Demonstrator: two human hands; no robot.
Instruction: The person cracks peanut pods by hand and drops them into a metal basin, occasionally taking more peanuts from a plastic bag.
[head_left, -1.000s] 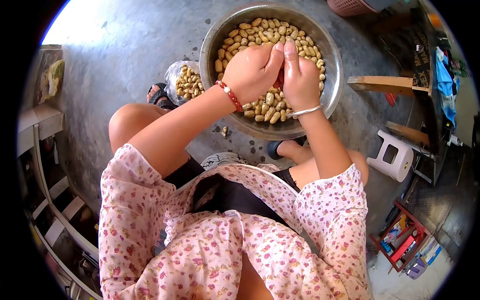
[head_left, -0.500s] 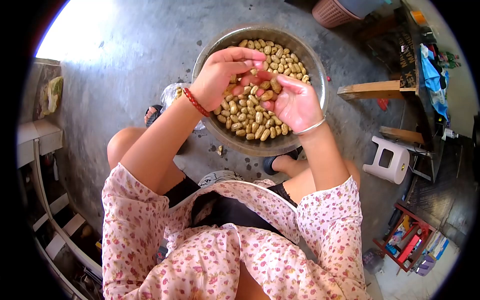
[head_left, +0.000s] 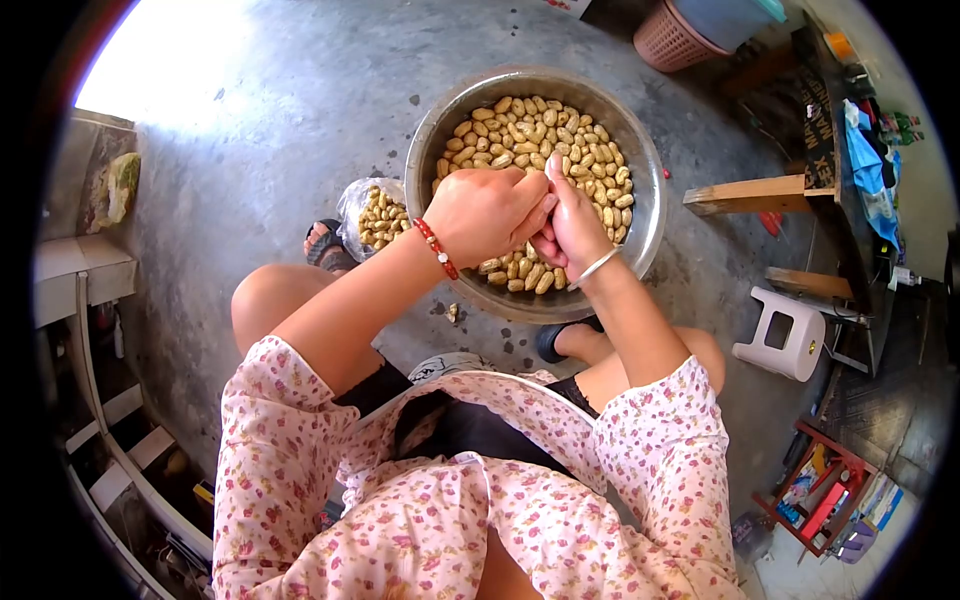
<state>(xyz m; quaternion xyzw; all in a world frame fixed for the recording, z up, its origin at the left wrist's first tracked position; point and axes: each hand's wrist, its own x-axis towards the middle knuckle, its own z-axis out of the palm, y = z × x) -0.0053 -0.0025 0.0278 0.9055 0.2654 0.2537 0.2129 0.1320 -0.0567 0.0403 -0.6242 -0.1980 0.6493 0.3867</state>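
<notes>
A wide metal basin (head_left: 646, 215) on the floor holds many peanuts in their shells (head_left: 520, 130). Over its near half, my left hand (head_left: 483, 215) and my right hand (head_left: 575, 225) press together with fingers curled. Whatever lies between them is hidden. The left wrist wears a red bead bracelet (head_left: 436, 250), the right a silver bangle (head_left: 596, 268). Just left of the basin stands a clear plastic bag (head_left: 352, 208) with more peanuts (head_left: 383, 218) in it.
A wooden beam (head_left: 745, 195) juts in from the right, above a pale plastic stool (head_left: 783, 333). Pink basket (head_left: 675, 40) at the top right; red rack (head_left: 822, 490) at the lower right. Shelving (head_left: 100, 375) lines the left. My sandalled feet flank the basin's near side.
Half a second ago my hands were apart and cupped, with several peanuts at the right one; now they are closed together. The view has shifted slightly.
</notes>
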